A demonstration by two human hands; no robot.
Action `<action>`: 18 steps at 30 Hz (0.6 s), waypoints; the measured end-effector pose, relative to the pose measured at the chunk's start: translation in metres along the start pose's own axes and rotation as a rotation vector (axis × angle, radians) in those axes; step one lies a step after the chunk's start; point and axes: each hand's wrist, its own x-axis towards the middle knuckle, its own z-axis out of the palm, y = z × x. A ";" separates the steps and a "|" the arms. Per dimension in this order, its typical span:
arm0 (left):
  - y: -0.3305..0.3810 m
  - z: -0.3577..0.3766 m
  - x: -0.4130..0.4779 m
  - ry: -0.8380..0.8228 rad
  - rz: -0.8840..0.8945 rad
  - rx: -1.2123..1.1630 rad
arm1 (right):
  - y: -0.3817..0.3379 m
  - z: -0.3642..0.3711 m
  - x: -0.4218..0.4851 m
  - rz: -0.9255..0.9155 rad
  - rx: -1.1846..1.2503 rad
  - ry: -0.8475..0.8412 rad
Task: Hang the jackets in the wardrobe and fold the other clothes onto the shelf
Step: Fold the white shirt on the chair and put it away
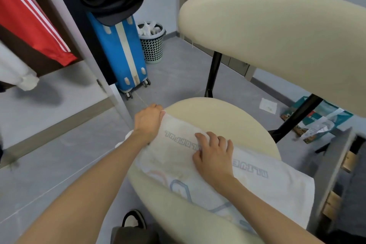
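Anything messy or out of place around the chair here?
Yes. A white paper scrap lies on the floor beyond the chair, with crumpled teal packaging strewn beside it. The wastebasket is brimming, and dark clothes are heaped atop the blue suitcase.

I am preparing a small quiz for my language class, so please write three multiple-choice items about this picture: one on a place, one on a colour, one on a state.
1. Where does the white garment lie?
A. on the chair seat
B. on a bed
C. in a drawer

2. What colour is the suitcase?
A. red
B. blue
C. green

3. What does the left hand do?
A. hangs free
B. holds a hanger
C. grips the garment's edge

Key:
1 A, the cloth is spread across the cream seat.
2 B, its shell is blue with a white stripe.
3 C, its fingers curl round the far corner of the cloth.
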 end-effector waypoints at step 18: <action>-0.053 -0.032 -0.063 -0.099 -0.578 -0.571 | -0.010 -0.002 -0.021 -0.061 0.015 0.029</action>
